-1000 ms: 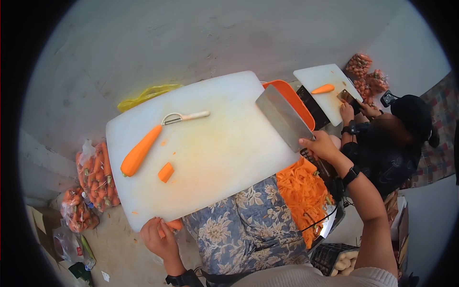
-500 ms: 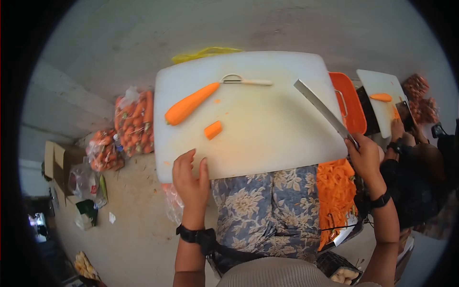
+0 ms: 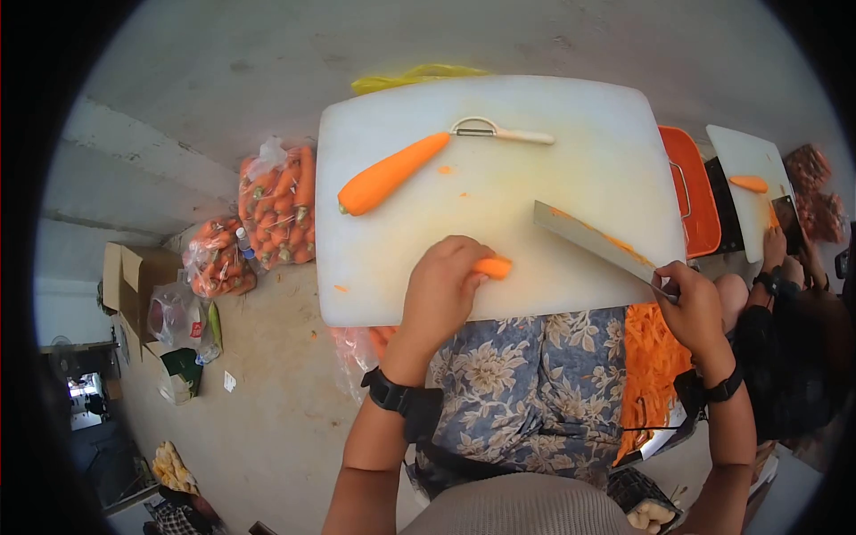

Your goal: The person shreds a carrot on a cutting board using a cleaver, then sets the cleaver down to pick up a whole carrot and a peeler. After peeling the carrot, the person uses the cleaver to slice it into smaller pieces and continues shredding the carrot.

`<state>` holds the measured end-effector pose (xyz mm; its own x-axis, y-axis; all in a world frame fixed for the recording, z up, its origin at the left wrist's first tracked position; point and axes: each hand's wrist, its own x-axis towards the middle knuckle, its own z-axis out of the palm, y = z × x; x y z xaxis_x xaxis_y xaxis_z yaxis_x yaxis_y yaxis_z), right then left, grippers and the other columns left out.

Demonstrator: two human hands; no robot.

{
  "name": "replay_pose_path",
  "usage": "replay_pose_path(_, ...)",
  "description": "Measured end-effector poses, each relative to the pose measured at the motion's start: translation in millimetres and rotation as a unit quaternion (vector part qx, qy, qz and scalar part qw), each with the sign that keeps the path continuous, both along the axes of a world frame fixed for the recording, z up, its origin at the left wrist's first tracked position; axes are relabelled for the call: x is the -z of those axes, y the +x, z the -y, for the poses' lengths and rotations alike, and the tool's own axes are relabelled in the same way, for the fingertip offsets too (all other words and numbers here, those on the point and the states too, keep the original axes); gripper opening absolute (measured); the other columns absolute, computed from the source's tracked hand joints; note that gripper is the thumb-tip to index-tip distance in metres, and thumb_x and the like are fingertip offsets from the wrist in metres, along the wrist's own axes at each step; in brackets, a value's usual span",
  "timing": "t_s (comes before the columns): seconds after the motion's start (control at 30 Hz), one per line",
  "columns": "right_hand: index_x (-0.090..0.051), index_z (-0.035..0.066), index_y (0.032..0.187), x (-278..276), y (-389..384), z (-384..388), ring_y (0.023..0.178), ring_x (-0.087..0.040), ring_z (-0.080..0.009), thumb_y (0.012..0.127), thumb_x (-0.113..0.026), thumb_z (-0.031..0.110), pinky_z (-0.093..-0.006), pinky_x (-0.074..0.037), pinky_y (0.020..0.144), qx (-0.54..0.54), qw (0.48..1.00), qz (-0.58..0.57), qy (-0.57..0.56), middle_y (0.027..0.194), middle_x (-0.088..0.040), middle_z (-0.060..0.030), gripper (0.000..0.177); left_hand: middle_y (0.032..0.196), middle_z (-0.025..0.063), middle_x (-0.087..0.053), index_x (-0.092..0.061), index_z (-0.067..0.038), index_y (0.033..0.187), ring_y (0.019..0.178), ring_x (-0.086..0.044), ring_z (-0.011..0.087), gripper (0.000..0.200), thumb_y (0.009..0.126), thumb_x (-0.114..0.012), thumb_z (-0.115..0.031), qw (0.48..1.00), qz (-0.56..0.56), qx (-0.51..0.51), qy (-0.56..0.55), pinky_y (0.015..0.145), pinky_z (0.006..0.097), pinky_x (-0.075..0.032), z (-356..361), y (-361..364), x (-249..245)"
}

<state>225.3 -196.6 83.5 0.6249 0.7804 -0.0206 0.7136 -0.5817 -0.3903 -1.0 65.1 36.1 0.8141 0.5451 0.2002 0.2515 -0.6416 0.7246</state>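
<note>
My left hand point(image 3: 443, 290) is closed around a short carrot piece point(image 3: 493, 267) near the front of the white cutting board point(image 3: 588, 116). One end of the piece sticks out past my fingertips. In my right hand point(image 3: 691, 303), at the board's right front corner, is the handle of a cleaver point(image 3: 593, 239). Its broad blade reaches over the board toward the left, with orange bits stuck on it. A whole peeled carrot point(image 3: 392, 176) lies farther back on the left. Touching its thin end is a peeler point(image 3: 499, 132) with a pale handle. Small orange scraps dot the board.
Bags of carrots point(image 3: 278, 205) stand on the floor at left, beside a cardboard box point(image 3: 134, 290). An orange bin point(image 3: 691, 192) sits right of the board, and shredded carrot point(image 3: 655, 374) lies below it. Another person's hand point(image 3: 774, 245) works at a second board point(image 3: 744, 160).
My left hand has moved right and closed on the carrot piece, which now lies farther right. The cleaver has come lower, its blade tilting flatter with its side showing.
</note>
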Motion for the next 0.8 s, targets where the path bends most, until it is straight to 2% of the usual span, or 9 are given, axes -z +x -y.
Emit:
replay_pose_path(0.07, -0.063, 0.004, 0.093, 2, 1, -1, 0.064, -0.065, -0.0251, 0.075, -0.068, 0.002, -0.0336, -0.049, 0.058, -0.002, 1.0, -0.013, 0.013, 0.076, -0.066, -0.012, 0.019, 0.099, 0.013, -0.064, -0.066, -0.002, 0.104, 0.09, -0.063, 0.0291, 0.032, 0.073, -0.073, 0.002, 0.999, 0.005, 0.051, -0.012, 0.077, 0.0353, -0.052, 15, -1, 0)
replay_pose_path(0.17, -0.063, 0.004, 0.094, 0, -4, -1, 0.066, -0.066, -0.0266, 0.076, -0.069, 0.002, -0.0352, -0.05, 0.06, 0.002, 1.0, -0.002, -0.003, 0.077, -0.066, -0.0132, 0.019, 0.1, 0.0128, -0.064, -0.066, -0.002, 0.104, 0.091, -0.063, 0.0282, 0.032, 0.073, -0.074, 0.001, 1.0, 0.022, 0.014, 0.008, 0.078, 0.0342, -0.052, 32, -6, 1)
replay_pose_path(0.23, -0.064, 0.003, 0.095, 0, -10, -5, 0.066, -0.066, -0.0278, 0.077, -0.069, 0.003, -0.0361, -0.051, 0.06, 0.001, 1.0, 0.005, 0.001, 0.077, -0.066, -0.0137, 0.018, 0.1, 0.0124, -0.063, -0.068, -0.001, 0.103, 0.089, -0.063, 0.0281, 0.029, 0.074, -0.075, 0.0, 0.994, 0.094, -0.052, 0.036, 0.077, 0.0341, -0.052, 38, -11, 4)
replay_pose_path(0.3, -0.065, 0.002, 0.097, 0, -20, -11, 0.067, -0.065, -0.0306, 0.079, -0.071, 0.005, -0.0378, -0.05, 0.06, -0.028, 0.998, 0.049, 0.039, 0.077, -0.066, -0.015, 0.019, 0.1, 0.0125, -0.063, -0.068, -0.001, 0.101, 0.088, -0.063, 0.0284, 0.028, 0.074, -0.076, -0.001, 0.993, 0.097, -0.057, 0.037, 0.076, 0.0347, -0.052, 43, -17, 13)
replay_pose_path(0.4, -0.066, 0.001, 0.097, -10, -40, -31, 0.067, -0.064, -0.0323, 0.082, -0.071, 0.008, -0.0384, -0.05, 0.059, -0.063, 0.996, 0.0, 0.064, 0.076, -0.065, -0.0159, 0.018, 0.099, 0.0123, -0.062, -0.069, -0.001, 0.099, 0.086, -0.062, 0.0284, 0.026, 0.074, -0.076, -0.001, 0.992, 0.107, -0.054, 0.043, 0.075, 0.0344, -0.052, 51, -15, 18)
replay_pose_path(0.47, -0.066, 0.002, 0.098, -21, -53, -45, 0.063, -0.062, -0.0305, 0.077, -0.071, 0.005, -0.0379, -0.049, 0.057, -0.096, 0.993, 0.008, 0.073, 0.074, -0.063, -0.0133, 0.022, 0.098, 0.012, -0.062, -0.07, 0.0, 0.098, 0.085, -0.062, 0.0282, 0.025, 0.074, -0.076, 0.0, 0.992, 0.11, -0.046, 0.042, 0.074, 0.0336, -0.052, 53, -16, 21)
replay_pose_path(0.57, -0.065, 0.005, 0.102, -32, -65, -62, 0.056, -0.059, -0.0236, 0.067, -0.069, 0.003, -0.0349, -0.047, 0.052, -0.227, 0.971, 0.062, 0.035, 0.068, -0.053, -0.0056, 0.036, 0.101, 0.0119, -0.064, -0.07, -0.003, 0.099, 0.088, -0.062, 0.0308, 0.023, 0.077, -0.072, -0.002, 0.992, 0.088, -0.057, 0.068, 0.077, 0.0396, -0.052, 56, -23, 28)
replay_pose_path(0.63, -0.065, 0.004, 0.102, -35, -71, -67, 0.056, -0.058, -0.022, 0.067, -0.069, 0.004, -0.0338, -0.046, 0.05, -0.25, 0.965, 0.078, 0.015, 0.067, -0.053, -0.0051, 0.035, 0.108, 0.014, -0.065, -0.07, -0.004, 0.102, 0.095, -0.063, 0.0337, 0.025, 0.077, -0.07, -0.004, 0.986, 0.037, -0.032, 0.16, 0.083, 0.0461, -0.051, 60, -32, 43)
replay_pose_path(0.8, -0.066, 0.002, 0.102, -35, -74, -70, 0.052, -0.054, -0.0184, 0.068, -0.069, 0.005, -0.0318, -0.042, 0.047, -0.284, 0.954, 0.097, -0.017, 0.065, -0.049, -0.0033, 0.034, 0.112, 0.0158, -0.066, -0.07, -0.005, 0.107, 0.102, -0.063, 0.0357, 0.029, 0.078, -0.069, -0.009, 0.979, 0.053, -0.058, 0.189, 0.092, 0.0504, -0.048, 72, -41, 58)
